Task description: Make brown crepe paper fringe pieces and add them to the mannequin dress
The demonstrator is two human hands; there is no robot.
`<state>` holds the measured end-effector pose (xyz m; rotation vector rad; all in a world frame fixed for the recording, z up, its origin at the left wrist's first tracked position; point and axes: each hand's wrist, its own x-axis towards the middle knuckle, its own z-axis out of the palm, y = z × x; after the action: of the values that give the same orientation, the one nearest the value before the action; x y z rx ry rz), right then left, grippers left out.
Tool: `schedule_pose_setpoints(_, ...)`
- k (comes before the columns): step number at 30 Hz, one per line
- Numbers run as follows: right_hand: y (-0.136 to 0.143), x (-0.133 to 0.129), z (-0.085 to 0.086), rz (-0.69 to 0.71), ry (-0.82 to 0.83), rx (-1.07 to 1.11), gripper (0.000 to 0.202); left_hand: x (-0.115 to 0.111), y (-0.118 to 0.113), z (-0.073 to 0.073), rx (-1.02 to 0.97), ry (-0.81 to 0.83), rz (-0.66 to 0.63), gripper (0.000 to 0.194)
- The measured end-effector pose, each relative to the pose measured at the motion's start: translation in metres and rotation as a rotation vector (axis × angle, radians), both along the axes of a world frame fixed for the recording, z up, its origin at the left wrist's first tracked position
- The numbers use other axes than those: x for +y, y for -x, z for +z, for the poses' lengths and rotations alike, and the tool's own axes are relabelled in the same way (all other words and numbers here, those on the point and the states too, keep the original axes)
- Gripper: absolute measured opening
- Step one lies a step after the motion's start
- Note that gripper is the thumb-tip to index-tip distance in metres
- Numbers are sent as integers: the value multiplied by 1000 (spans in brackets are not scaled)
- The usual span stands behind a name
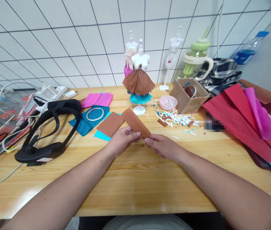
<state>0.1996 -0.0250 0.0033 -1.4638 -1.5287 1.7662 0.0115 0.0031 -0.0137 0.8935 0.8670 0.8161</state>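
Between my two hands is a folded strip of brown crepe paper (136, 121), slanting up and to the left. My left hand (127, 139) is closed on its lower edge, thumb on top. The fingers of my right hand (163, 145) pinch its lower right corner. Just left of the strip lies another brown paper piece (110, 124), over a turquoise sheet (101, 135). Behind my hands stands a small white dress form (140, 59) wearing a pleated brown paper skirt (139, 82) above a turquoise ruffle (140, 98).
At left lie a black headset (63, 140), a power strip (51, 93) and cables. Paper scraps (178, 117), a pink bowl (168, 103) and a cardboard box (190, 95) sit right of centre. Red crepe paper (241, 118) covers the right side. A green-lidded jug (193, 60) stands behind.
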Motion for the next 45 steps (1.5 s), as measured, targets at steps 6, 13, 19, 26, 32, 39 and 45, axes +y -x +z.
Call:
schedule_pose_setpoints(6, -1, 0, -2, 11, 10, 8, 34, -1, -1, 1, -4, -6, 5, 29)
schedule_pose_setpoints(13, -2, 0, -3, 25, -25, 10, 32, 0, -1, 1, -14, 10, 29, 26)
schedule_pose_setpoints(19, 1, -5, -8, 100, -85, 73, 31, 0, -2, 4, -40, 32, 131, 19)
schedule_pose_setpoints(26, 7, -6, -13, 107, -116, 123, 28, -2, -5, 6, -29, 26, 99, 18)
schedule_pose_setpoints(32, 7, -6, -13, 113, -120, 134, 25, -2, -4, 6, -36, 28, 106, 19)
schedule_pose_setpoints(39, 8, -5, -10, 101, -123, 141, 25, -2, -3, 6, -37, 23, 86, 20)
schedule_pose_setpoints(45, 7, -3, -8, 112, -126, 121, 22, -2, -2, 4, -37, 39, 110, 18)
